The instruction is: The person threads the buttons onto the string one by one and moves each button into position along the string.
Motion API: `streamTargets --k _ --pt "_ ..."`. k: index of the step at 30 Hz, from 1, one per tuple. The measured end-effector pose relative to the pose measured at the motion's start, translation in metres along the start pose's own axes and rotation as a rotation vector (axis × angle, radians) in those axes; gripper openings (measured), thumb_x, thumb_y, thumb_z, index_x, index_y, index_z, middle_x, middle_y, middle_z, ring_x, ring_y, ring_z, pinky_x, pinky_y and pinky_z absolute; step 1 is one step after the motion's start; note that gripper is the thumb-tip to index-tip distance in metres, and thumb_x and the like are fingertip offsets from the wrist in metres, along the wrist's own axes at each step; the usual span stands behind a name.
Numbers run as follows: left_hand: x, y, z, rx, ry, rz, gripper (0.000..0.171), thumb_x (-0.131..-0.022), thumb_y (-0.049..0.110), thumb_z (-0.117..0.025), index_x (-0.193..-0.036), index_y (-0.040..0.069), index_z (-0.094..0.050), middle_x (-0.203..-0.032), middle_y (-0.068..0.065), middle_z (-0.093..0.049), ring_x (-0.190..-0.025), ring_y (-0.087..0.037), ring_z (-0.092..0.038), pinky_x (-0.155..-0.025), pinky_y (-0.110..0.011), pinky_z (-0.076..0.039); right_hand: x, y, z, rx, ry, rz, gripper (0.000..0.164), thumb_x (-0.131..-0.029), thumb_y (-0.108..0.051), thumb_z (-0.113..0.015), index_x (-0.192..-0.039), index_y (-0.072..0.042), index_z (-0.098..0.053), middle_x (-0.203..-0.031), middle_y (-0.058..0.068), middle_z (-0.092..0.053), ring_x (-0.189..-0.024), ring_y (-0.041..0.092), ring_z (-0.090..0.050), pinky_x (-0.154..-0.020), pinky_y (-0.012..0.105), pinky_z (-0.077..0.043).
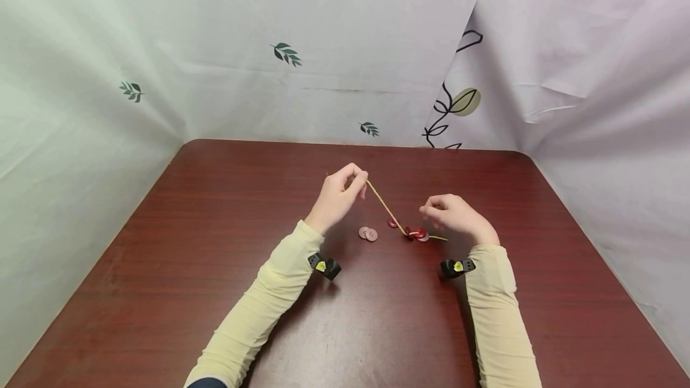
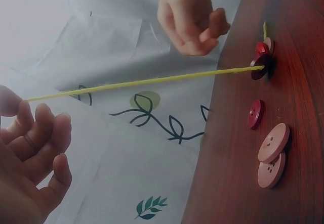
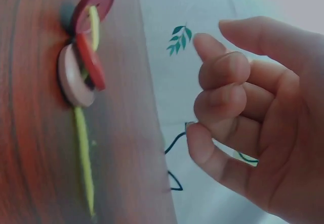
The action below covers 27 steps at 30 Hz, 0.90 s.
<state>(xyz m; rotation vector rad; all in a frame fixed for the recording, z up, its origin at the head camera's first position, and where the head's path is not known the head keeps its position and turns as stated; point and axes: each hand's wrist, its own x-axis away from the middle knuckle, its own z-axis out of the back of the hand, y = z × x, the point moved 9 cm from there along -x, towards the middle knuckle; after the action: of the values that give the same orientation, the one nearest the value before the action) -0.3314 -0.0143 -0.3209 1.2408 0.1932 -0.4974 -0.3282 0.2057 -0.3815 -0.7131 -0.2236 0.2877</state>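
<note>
In the head view my left hand (image 1: 338, 195) pinches a yellow string (image 1: 385, 205) between thumb and fingertips and lifts it above the table. The string slants tautly down to a dark maroon button (image 2: 260, 66), a red button (image 3: 90, 62) and a pale pink button (image 3: 74, 77), all threaded on it at table level. Beyond the pink button its short tail (image 3: 84, 158) lies out to the right. My right hand (image 1: 456, 215) hovers just above the threaded buttons, holding nothing. Its fingers are loosely curled, thumb apart from the fingertips in the right wrist view.
Left of the threaded buttons a loose dark red button (image 2: 256, 114) lies on the table. Nearby, two pink buttons (image 2: 274, 142) overlap each other. The brown wooden table (image 1: 178, 280) ends at a pale patterned cloth (image 1: 334, 76) hanging behind it and along both sides.
</note>
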Motion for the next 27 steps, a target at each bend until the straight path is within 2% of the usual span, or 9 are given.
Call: streamTargets --k 5,9,11,15,17,20,24,27 --pt "0.0 -0.001 -0.004 0.012 -0.027 0.006 0.022 -0.099 0.022 -0.053 -0.086 0.005 -0.058 -0.072 -0.023 -0.059 -0.061 -0.02 -0.053 -0.058 -0.024 -0.034 0.001 -0.02 0.009 -0.002 0.074 0.055 0.023 -0.097 -0.023 -0.057 -0.086 -0.003 -0.063 -0.059 -0.004 -0.05 -0.055 0.013 -0.049 -0.059 0.025 -0.042" --pt "0.001 0.0 -0.005 0.01 -0.041 0.013 0.023 -0.099 0.023 -0.054 -0.089 0.003 -0.058 -0.073 -0.023 -0.059 -0.063 -0.032 -0.055 -0.058 -0.023 -0.034 0.004 -0.042 0.015 -0.017 0.143 0.118 0.017 -0.097 -0.024 -0.058 -0.088 -0.01 -0.064 -0.065 0.001 -0.055 -0.064 0.021 -0.056 -0.064 0.025 -0.044" --pt "0.001 0.0 -0.007 0.0 -0.048 0.019 0.022 -0.098 0.024 -0.055 -0.089 0.005 -0.058 -0.073 -0.022 -0.06 -0.065 -0.036 -0.055 -0.059 -0.024 -0.034 0.005 -0.051 0.017 -0.037 0.179 0.136 0.015 -0.097 -0.025 -0.058 -0.092 -0.012 -0.064 -0.071 0.003 -0.06 -0.069 0.019 -0.059 -0.067 0.025 -0.047" --pt "0.003 0.0 -0.011 -0.023 -0.075 0.034 0.02 -0.098 0.026 -0.056 -0.092 0.008 -0.06 -0.074 -0.02 -0.062 -0.065 -0.031 -0.058 -0.06 -0.024 -0.037 0.005 -0.068 0.014 -0.135 0.232 0.173 0.018 -0.097 -0.027 -0.059 -0.106 -0.012 -0.064 -0.093 0.009 -0.07 -0.086 0.012 -0.066 -0.077 0.027 -0.052" --pt "0.003 0.0 -0.013 -0.035 -0.088 0.035 0.017 -0.097 0.026 -0.057 -0.094 0.009 -0.061 -0.074 -0.017 -0.063 -0.066 -0.025 -0.059 -0.061 -0.024 -0.039 0.004 -0.076 0.01 -0.197 0.244 0.199 0.021 -0.097 -0.027 -0.059 -0.112 -0.013 -0.063 -0.105 0.011 -0.071 -0.097 0.014 -0.068 -0.083 0.028 -0.053" --pt "0.004 0.001 -0.016 -0.034 -0.104 0.028 0.015 -0.097 0.024 -0.058 -0.096 0.01 -0.061 -0.074 -0.014 -0.063 -0.07 -0.028 -0.06 -0.062 -0.025 -0.041 0.003 -0.088 0.005 -0.259 0.244 0.245 0.026 -0.096 -0.024 -0.061 -0.119 -0.013 -0.06 -0.114 0.011 -0.07 -0.105 0.019 -0.067 -0.089 0.027 -0.051" --pt "0.004 0.002 -0.019 -0.036 -0.119 0.011 0.013 -0.097 0.022 -0.059 -0.098 0.01 -0.062 -0.076 -0.008 -0.064 -0.072 -0.029 -0.06 -0.065 -0.029 -0.044 0.002 -0.096 -0.002 -0.282 0.225 0.286 0.028 -0.093 -0.018 -0.065 -0.119 -0.01 -0.06 -0.11 0.01 -0.071 -0.1 0.017 -0.068 -0.088 0.022 -0.05" --pt "0.004 0.004 -0.02 -0.056 -0.128 -0.005 0.013 -0.096 0.023 -0.06 -0.098 0.01 -0.062 -0.077 -0.008 -0.065 -0.072 -0.024 -0.058 -0.068 -0.028 -0.045 0.001 -0.098 -0.004 -0.284 0.214 0.293 0.025 -0.092 -0.016 -0.066 -0.115 -0.009 -0.061 -0.1 0.012 -0.072 -0.09 0.017 -0.069 -0.082 0.02 -0.05"
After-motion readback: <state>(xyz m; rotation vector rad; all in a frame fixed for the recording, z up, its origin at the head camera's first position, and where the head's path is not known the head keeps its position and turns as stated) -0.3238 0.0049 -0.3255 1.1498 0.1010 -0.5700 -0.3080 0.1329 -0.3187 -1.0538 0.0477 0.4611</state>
